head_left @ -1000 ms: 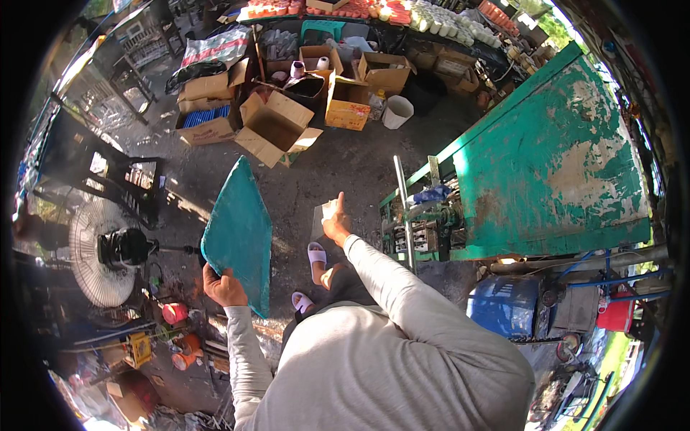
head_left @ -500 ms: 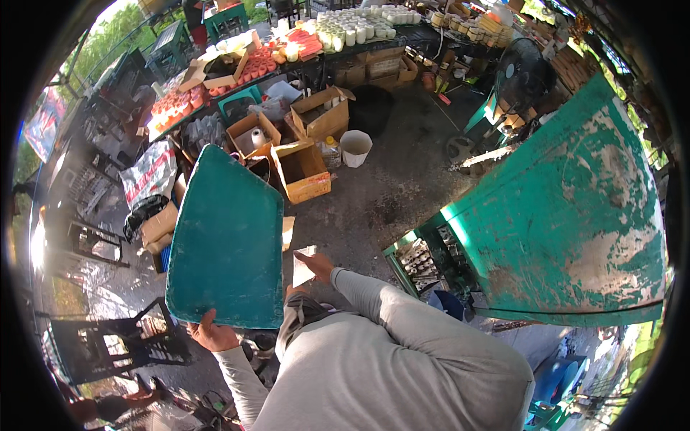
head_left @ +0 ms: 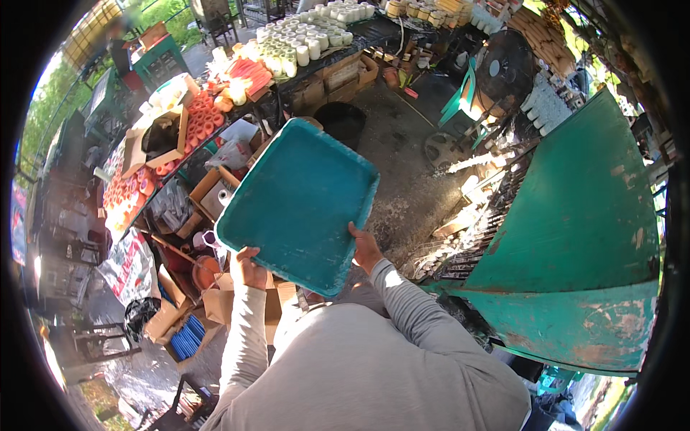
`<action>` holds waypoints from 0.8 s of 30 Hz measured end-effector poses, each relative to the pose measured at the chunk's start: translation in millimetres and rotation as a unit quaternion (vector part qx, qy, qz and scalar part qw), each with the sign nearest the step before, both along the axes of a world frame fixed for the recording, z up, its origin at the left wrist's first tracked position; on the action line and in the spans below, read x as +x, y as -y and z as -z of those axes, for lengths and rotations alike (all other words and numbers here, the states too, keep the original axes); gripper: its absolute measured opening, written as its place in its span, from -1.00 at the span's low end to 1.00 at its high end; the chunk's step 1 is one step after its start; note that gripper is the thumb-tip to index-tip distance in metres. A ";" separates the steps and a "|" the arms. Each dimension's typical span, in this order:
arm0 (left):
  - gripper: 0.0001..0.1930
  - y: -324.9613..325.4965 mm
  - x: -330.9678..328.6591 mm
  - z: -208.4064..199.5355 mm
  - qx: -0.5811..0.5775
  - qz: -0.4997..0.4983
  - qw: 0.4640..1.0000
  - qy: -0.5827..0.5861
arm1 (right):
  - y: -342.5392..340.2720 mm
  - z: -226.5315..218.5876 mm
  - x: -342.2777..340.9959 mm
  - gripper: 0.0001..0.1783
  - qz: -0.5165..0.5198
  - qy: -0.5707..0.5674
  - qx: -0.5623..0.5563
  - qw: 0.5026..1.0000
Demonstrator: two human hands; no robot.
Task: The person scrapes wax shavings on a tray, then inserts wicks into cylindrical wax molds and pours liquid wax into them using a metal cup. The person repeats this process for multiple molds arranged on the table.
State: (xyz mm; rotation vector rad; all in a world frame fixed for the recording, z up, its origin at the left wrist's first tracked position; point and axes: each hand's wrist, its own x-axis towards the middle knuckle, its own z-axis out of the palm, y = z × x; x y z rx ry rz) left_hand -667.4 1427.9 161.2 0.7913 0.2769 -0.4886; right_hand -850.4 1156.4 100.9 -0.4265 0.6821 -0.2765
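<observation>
A teal rectangular tray with rounded corners and a raised, worn rim is held up tilted in front of me. My left hand grips its lower left edge, thumb on the upper side. At the right edge, my right hand closes round the rim, its other fingers mostly under the tray. The tray's inner face shows no objects on it. Behind and below it, cardboard boxes are partly hidden.
A large green sheet-topped stand with peeling paint fills the right. At the back runs a long table with white rolls and orange rolls. A black fan stands at the far right. An open box with blue items lies lower left.
The tray has moved right and turned, now lying flatter across my front. My right hand, which held a small pale piece, has come onto the tray; that piece is out of sight.
</observation>
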 end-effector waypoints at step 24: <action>-0.56 634.5 160.7 -60.8 -0.034 0.199 0.972 0.120 | 603.6 -27.2 136.0 -0.46 0.084 -0.098 -0.063 0.990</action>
